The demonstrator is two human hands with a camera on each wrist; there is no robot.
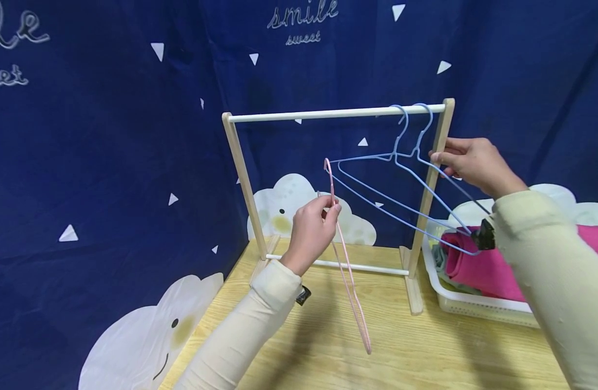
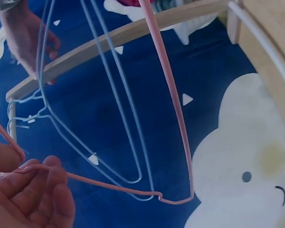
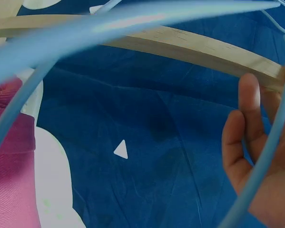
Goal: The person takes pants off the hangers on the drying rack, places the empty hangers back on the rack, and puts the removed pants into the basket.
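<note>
My left hand (image 1: pixel 312 230) pinches a pink wire hanger (image 1: pixel 332 187) just below its hook, between thumb and fingers. The hanger is held up in front of the rack, nearly edge-on in the head view, its hook below the white top rod (image 1: pixel 318 114). Two blue hangers, one nearer (image 1: pixel 396 146) and one farther right (image 1: pixel 418 147), hang from the rod's right end. My right hand (image 1: pixel 481 165) grips the rack's right wooden post (image 1: pixel 428 192) near its top, thumb in front and fingers partly hidden behind. The blue wires cross close to the right wrist camera.
A white basket (image 1: pixel 484 309) stands right of the rack, holding folded pink cloth (image 1: pixel 479 271) and some grey-green cloth. The rack stands on a wood-grain table (image 1: pixel 401 346). Behind hangs a dark blue curtain (image 1: pixel 109 135) with white triangles and clouds.
</note>
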